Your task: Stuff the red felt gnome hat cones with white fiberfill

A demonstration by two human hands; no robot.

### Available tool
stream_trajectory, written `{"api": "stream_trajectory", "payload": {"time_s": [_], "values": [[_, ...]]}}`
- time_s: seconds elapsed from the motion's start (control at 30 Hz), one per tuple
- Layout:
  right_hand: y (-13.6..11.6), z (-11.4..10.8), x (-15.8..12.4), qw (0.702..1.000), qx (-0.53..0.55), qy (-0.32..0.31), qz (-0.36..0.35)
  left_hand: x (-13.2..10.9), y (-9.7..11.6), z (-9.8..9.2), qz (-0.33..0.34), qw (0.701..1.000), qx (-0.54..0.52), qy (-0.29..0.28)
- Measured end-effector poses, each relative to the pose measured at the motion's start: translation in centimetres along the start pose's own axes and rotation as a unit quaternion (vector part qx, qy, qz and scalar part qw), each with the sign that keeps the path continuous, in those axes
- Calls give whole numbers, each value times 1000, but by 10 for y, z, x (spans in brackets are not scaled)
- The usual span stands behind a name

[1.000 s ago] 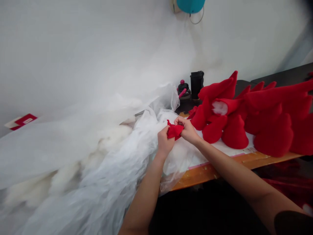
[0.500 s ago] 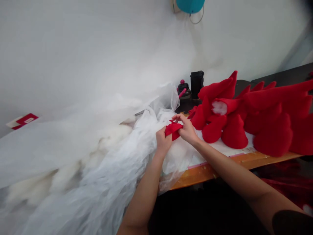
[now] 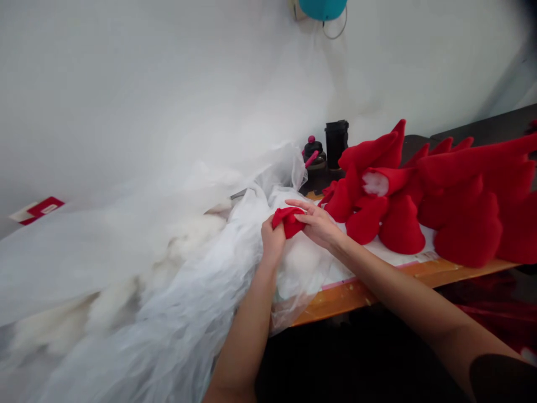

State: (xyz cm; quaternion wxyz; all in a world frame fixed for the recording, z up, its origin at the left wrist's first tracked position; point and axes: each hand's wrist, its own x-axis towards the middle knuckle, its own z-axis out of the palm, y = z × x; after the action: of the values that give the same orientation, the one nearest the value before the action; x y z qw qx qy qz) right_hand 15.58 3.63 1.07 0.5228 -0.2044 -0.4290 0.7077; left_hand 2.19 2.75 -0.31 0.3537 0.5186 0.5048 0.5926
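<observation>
A small piece of red fabric [image 3: 289, 221], bunched and folded, is gripped at its left side by my left hand [image 3: 273, 239]. My right hand [image 3: 321, 225] reaches over from the right with fingers stretched out and apart, the fingertips against the fabric's right side. Just below both hands lies white stuffing in a clear plastic bag [image 3: 304, 260]. Several red stuffed cone shapes [image 3: 401, 226] stand to the right of my right hand. One lying cone [image 3: 394, 180] shows white filling at its open end.
A large heap of white stuffing and thin plastic [image 3: 197, 296] spreads across the left. Behind the hands stand a black tumbler [image 3: 336, 144] and a dark bottle with pink parts [image 3: 314, 152]. The table's orange-brown edge [image 3: 342, 300] runs along the front.
The red fabric and my left hand have shifted slightly left. My right hand's fingers have gone from pinching the fabric to stretched out against it.
</observation>
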Motion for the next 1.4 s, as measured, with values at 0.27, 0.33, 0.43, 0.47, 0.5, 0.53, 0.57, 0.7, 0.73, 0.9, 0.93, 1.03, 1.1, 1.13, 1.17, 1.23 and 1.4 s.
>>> {"api": "stream_trajectory", "payload": {"time_s": [0.27,0.33,0.43,0.47,0.5,0.53,0.57,0.7,0.73,0.9,0.93,1.03,1.1,1.13,1.17,1.23,1.4], "values": [[-6,0,-11,988,51,-128,68,-1,-7,1,47,998,-24,-35],[-5,-1,-12,985,56,-143,73,-2,-6,0,53,998,-13,-38],[0,4,-11,990,63,-108,66,-2,-2,-2,48,998,15,-30],[2,6,-10,992,63,-89,60,-2,-2,-3,48,998,24,-25],[3,8,-9,994,60,-69,54,-2,-1,-3,47,998,32,-18],[5,9,-7,996,53,-48,50,-1,-1,-3,45,998,37,-11],[5,10,-6,998,44,-27,47,-1,-2,-3,43,998,39,-3],[0,7,-5,999,8,14,42,0,-2,0,35,998,39,23],[-3,5,-6,999,6,-7,45,-1,-1,1,34,998,41,23],[-17,-6,-12,987,7,-148,61,-12,10,3,121,989,76,-30],[-19,-7,-12,988,1,-147,53,-14,13,1,151,984,86,-35],[-20,-9,-8,997,-15,-76,-9,-15,21,-10,221,968,103,-53],[-20,-11,-4,998,-25,-14,-56,-11,24,-19,258,962,86,-18],[-20,-12,-2,997,-29,8,-72,-7,25,-23,264,961,80,29],[-20,-13,0,996,-31,22,-84,-4,24,-27,257,958,85,89],[-20,-14,2,995,-27,34,-90,5,19,-31,212,949,137,190],[-18,-11,-1,998,-27,-2,-49,22,0,-35,126,952,255,115]]}}
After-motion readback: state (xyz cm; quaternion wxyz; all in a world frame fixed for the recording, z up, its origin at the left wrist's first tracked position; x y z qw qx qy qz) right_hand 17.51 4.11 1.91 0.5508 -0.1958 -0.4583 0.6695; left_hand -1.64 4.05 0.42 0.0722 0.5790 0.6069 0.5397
